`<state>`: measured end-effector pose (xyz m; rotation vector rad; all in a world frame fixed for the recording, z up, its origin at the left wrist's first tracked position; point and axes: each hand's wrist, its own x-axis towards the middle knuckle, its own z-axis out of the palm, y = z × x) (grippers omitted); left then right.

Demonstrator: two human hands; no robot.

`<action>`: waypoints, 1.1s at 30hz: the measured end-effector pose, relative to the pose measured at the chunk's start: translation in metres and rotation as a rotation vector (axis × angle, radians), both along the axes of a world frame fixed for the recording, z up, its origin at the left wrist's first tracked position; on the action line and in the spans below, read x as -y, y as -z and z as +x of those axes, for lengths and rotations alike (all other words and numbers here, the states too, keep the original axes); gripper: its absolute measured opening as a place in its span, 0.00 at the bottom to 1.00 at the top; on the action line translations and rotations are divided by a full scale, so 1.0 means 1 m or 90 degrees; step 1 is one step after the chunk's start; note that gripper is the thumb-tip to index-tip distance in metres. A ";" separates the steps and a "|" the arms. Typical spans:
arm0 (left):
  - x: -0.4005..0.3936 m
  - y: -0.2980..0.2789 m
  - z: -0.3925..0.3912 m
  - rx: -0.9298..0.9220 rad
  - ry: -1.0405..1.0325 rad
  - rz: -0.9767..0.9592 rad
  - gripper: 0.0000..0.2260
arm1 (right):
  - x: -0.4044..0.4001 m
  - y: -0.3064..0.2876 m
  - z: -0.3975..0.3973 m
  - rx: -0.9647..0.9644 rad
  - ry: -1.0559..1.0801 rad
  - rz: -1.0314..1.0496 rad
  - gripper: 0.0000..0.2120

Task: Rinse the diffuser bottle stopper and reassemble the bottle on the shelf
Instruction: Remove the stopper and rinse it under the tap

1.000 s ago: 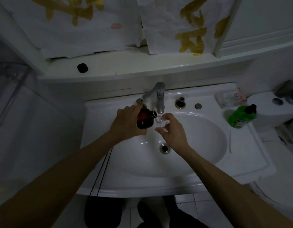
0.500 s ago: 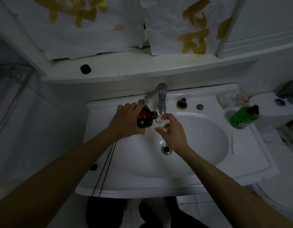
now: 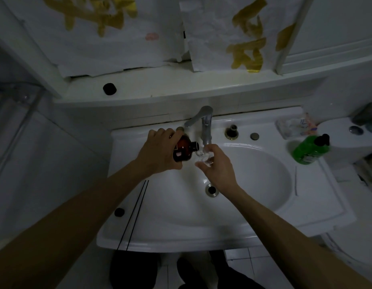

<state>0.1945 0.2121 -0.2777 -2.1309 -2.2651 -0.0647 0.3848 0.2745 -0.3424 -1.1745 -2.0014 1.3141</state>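
Note:
My left hand (image 3: 160, 151) grips a dark amber diffuser bottle (image 3: 184, 150), tilted so its neck points right toward the faucet (image 3: 206, 126). My right hand (image 3: 217, 165) pinches a small clear stopper (image 3: 204, 156) just under the spout, right by the bottle's mouth. Both hands hover over the white sink basin (image 3: 254, 184). A black cap (image 3: 109, 88) lies on the white shelf (image 3: 181, 84) behind the sink. Another small black piece (image 3: 119, 212) rests on the sink's left rim next to two thin black reeds (image 3: 137, 211).
A green soap bottle (image 3: 310, 150) with a black pump stands on the sink's right rim, a clear soap dish (image 3: 293, 127) behind it. The drain (image 3: 211, 189) is in the basin's middle. A toilet tank (image 3: 352, 134) is at the far right. Paper sheets hang above the shelf.
Both hands hold nearly the same place under the faucet. The view has shifted slightly, bringing the small black piece on the left rim into sight.

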 end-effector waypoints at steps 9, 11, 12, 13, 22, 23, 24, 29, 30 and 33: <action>0.000 -0.006 0.001 -0.013 0.012 -0.005 0.35 | 0.000 0.004 -0.001 -0.015 0.000 -0.008 0.19; 0.000 -0.005 0.001 -0.020 0.015 -0.003 0.34 | 0.000 0.005 0.000 -0.020 -0.002 -0.010 0.19; -0.001 -0.005 0.001 -0.026 0.017 -0.002 0.35 | 0.000 0.006 0.000 -0.021 -0.001 -0.009 0.18; -0.001 -0.004 0.001 -0.030 0.019 -0.001 0.35 | 0.000 0.005 0.000 -0.022 -0.001 -0.006 0.19; -0.002 -0.005 0.001 -0.042 0.021 0.006 0.35 | -0.001 0.008 0.000 -0.006 0.010 -0.019 0.19; -0.002 -0.006 0.000 -0.043 0.021 0.007 0.35 | -0.001 0.008 0.000 -0.008 0.011 -0.021 0.19; -0.003 -0.006 0.000 -0.043 0.021 0.007 0.34 | -0.002 0.009 -0.001 -0.010 0.011 -0.020 0.19; -0.006 -0.008 0.000 -0.045 0.021 -0.007 0.34 | -0.003 0.009 -0.003 -0.012 0.013 -0.019 0.19; -0.006 -0.008 0.000 -0.043 0.020 -0.011 0.34 | -0.004 0.009 -0.004 -0.011 0.014 -0.021 0.19; -0.008 -0.009 0.000 -0.051 0.016 -0.020 0.36 | -0.004 0.009 -0.004 -0.015 0.011 -0.014 0.19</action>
